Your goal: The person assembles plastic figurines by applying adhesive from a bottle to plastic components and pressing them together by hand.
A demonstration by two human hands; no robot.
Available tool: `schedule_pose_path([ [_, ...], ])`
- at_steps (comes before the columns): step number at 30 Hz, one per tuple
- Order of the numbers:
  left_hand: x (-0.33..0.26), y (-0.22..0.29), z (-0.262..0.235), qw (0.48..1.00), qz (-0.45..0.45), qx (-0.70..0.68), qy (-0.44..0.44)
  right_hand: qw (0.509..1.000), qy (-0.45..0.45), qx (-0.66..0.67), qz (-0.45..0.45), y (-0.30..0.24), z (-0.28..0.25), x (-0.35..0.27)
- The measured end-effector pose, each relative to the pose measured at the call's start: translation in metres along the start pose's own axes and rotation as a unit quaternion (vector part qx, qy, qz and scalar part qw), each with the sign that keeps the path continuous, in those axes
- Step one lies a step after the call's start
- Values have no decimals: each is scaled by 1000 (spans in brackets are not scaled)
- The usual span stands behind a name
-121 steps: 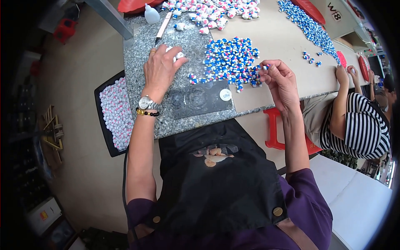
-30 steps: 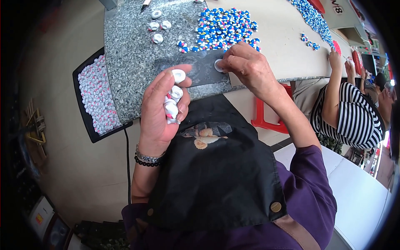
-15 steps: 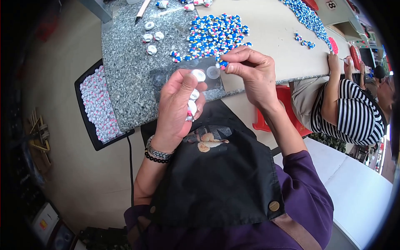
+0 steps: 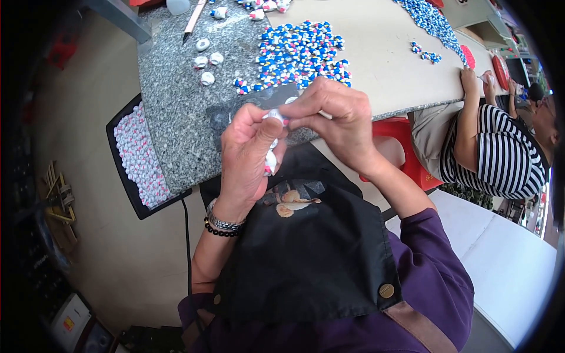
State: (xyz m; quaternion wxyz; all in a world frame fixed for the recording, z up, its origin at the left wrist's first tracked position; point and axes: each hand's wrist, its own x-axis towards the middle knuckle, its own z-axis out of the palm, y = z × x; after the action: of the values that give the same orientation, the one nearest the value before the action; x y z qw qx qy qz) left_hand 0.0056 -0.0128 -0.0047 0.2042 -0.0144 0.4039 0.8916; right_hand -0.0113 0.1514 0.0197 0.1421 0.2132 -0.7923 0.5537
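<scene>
My left hand [image 4: 246,147] is closed round several small white round pieces [image 4: 270,160] with pink spots, stacked down its curled fingers. The uppermost white piece [image 4: 273,113] sits at the thumb and forefinger. Against it press the pinched fingers of my right hand [image 4: 335,112]; a pink bit [image 4: 286,122] shows at their tips, the rest of that small piece being covered. Just beyond my hands a heap of small blue, white and pink pieces [image 4: 300,53] lies on the table. Partly behind my fingers is a dark clear sheet [image 4: 279,94].
Several loose white pieces [image 4: 208,78] and a brush-like stick [image 4: 193,22] lie on the grey speckled tabletop [image 4: 170,117]. At its left edge hangs a black tray [image 4: 113,141] full of white-and-pink pieces. A person in a striped top [image 4: 500,150] works at the right, by a red stool [image 4: 400,147].
My right hand has moved left and down, bringing its small blue, white and pink piece from beyond the left hand's fingertips against the top white piece. The left hand stays nearly in place.
</scene>
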Motion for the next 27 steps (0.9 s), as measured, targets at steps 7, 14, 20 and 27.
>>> schedule_pose_path([
  [7,4,8,1,997,46,54,32,996,21,-29,-77,4,9,6],
  [14,14,49,-47,963,69,194,177,981,64,-153,100,32,-65,23],
  [20,50,67,-111,720,224,604,259,943,-83,-322,-26,96,-100,21],
  [27,66,70,-94,598,177,726,289,956,-73,-271,87,100,-95,19],
])
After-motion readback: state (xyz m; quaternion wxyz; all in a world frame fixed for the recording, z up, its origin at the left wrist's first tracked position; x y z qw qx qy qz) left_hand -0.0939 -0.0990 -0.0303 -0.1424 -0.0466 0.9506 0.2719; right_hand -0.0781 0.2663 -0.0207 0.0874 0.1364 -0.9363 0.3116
